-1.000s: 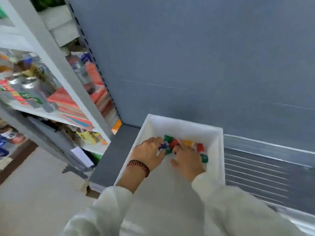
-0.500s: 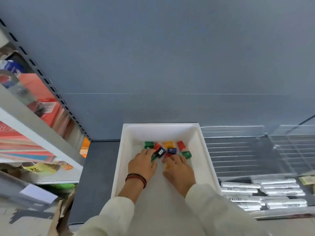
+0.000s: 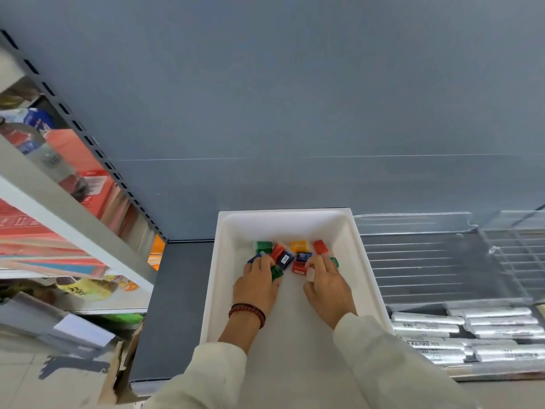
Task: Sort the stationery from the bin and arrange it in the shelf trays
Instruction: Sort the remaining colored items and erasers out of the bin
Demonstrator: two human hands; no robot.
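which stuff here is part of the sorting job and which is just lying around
Part of the job:
- white tray
- small coloured pieces inside it
- left hand and right hand, both on those pieces

Just lying about:
- silver packs on the shelf to the right
- clear divider tray behind them
- red boxes on the left-hand shelves

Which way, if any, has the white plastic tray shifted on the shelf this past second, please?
No; the white plastic tray still sits against the grey back panel, beside the clear plastic divider.

Small coloured stationery blocks [image 3: 298, 251] clustered loose in white tray [image 3: 361, 255].
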